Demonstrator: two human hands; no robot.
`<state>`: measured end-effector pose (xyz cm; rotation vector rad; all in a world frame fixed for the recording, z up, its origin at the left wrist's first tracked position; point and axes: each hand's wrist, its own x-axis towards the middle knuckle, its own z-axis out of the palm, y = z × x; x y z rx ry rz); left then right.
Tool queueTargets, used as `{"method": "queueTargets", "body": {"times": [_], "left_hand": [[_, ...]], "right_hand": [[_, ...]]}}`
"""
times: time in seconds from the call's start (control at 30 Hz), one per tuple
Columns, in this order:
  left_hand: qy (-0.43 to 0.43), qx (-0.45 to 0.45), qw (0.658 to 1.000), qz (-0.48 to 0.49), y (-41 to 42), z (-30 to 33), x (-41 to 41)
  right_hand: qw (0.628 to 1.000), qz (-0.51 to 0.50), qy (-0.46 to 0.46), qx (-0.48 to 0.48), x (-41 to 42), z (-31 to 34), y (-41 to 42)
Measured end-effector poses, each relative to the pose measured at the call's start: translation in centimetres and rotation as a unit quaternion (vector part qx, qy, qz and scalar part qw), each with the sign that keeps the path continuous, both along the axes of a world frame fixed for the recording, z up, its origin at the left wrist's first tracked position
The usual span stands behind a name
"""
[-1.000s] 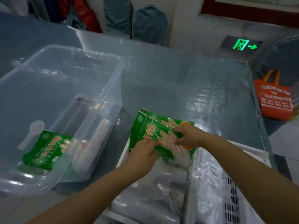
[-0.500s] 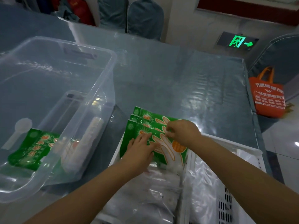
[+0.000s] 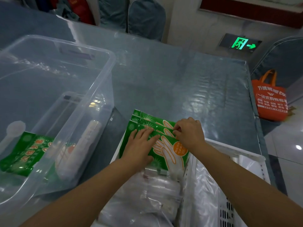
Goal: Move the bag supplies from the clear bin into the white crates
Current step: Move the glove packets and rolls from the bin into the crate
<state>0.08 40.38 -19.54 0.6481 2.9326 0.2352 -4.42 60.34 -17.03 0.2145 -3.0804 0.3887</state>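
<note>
Three green glove packs stand fanned at the far end of the left white crate, over clear plastic bags. My left hand lies flat with spread fingers on the front pack. My right hand pinches the top edge of the packs with curled fingers. The clear bin stands to the left; inside it lie one more green glove pack, a white roll and a white scoop. A second white crate at the right holds clear bags.
The table wears a shiny clear plastic sheet. An orange tote bag sits on the floor past the table's right edge. Covered chairs stand at the far side, and a green exit sign glows low on the wall.
The green pack went down from above the crate into it, joining two others. My left hand flattened onto the front pack; my right hand shifted to the packs' top edge.
</note>
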Motion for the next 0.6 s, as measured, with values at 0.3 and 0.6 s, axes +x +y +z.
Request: {"method": "queueTargets", "body": {"times": [0.3, 0.6], "left_hand": [[0.010, -0.002, 1.000, 0.010, -0.4, -0.5, 0.3], [-0.012, -0.016, 1.000, 0.021, -0.8, -0.5, -0.8]], "right_hand": [[0.997, 0.073, -0.014, 0.005, -0.7, -0.2, 0.4], [0.974, -0.103, -0.113, -0.170, -1.7, 0.0, 3.2]]}}
